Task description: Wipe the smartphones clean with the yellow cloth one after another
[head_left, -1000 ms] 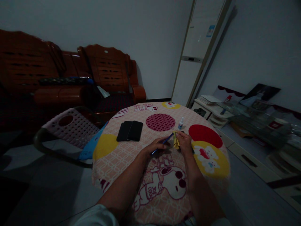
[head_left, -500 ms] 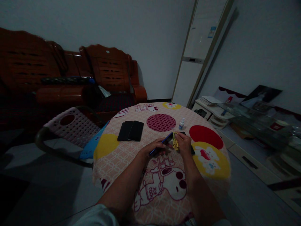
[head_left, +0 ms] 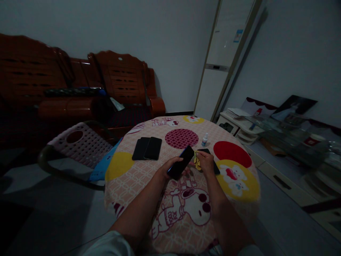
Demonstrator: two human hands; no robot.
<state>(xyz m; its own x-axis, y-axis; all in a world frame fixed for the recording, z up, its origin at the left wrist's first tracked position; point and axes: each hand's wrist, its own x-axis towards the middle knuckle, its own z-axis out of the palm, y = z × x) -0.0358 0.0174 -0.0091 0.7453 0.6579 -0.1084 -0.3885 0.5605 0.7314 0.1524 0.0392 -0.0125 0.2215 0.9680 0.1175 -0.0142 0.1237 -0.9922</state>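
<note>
My left hand (head_left: 170, 168) is closed around a dark smartphone (head_left: 181, 163), thumb along its edge, the black screen tilted up toward me. A crumpled yellow cloth (head_left: 197, 160) is pinched in my right hand (head_left: 206, 162), close to the phone's right side. Beneath and beside that hand lies a dark flat device (head_left: 216, 168), partly covered by it. A small spray bottle (head_left: 205, 139) with a white top stands upright just beyond. To the left, two dark flat devices (head_left: 152, 148) overlap on the patterned tablecloth (head_left: 144, 181).
A woven chair (head_left: 80, 142) with a blue cushion (head_left: 105, 165) stands at the table's left. Carved wooden seats (head_left: 122, 78) line the wall behind. A tall white air conditioner (head_left: 217, 71) is in the corner, and a cluttered low cabinet (head_left: 277, 177) runs along the right.
My left hand has turned the phone from edge-on so its dark screen now faces up. My right hand with the cloth has shifted slightly down beside it.
</note>
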